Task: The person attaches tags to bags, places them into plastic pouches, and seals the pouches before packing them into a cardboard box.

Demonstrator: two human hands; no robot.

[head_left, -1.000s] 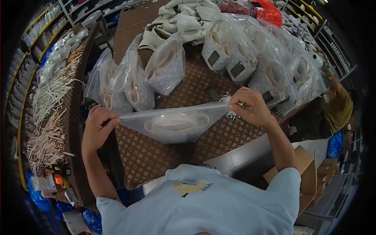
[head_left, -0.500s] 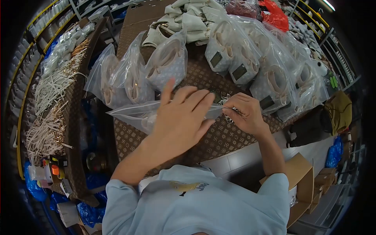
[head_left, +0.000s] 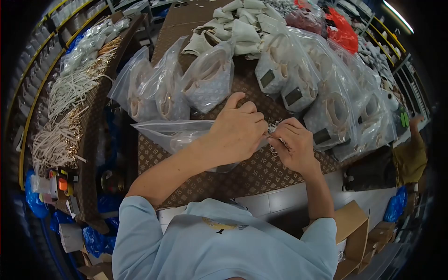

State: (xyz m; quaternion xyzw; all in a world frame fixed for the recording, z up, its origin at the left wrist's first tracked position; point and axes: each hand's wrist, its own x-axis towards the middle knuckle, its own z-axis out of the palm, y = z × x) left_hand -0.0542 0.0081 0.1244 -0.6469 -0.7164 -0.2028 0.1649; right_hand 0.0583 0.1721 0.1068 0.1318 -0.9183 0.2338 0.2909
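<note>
A clear plastic bag lies flat on the brown patterned table, with a pale shape inside it. My left hand crosses over the bag, its fingers closed in a pinch at the bag's right end and the little finger raised. Opposite it, my right hand pinches the same end, and the fingertips of both hands nearly meet. The pinched edge is mostly hidden behind the fingers. A small pile of thin whitish strands lies on the table just behind my right fingertips.
Bagged handbags stand at the back left and along the right. Pale unbagged pouches are heaped behind. Straps hang over a side bench at left. An open carboard box sits low at right, near another person's arm.
My left hand has slid right along the bag's edge, and its spread fingers have closed beside my right hand. The right hand keeps its pinch. The view has shifted slightly.
</note>
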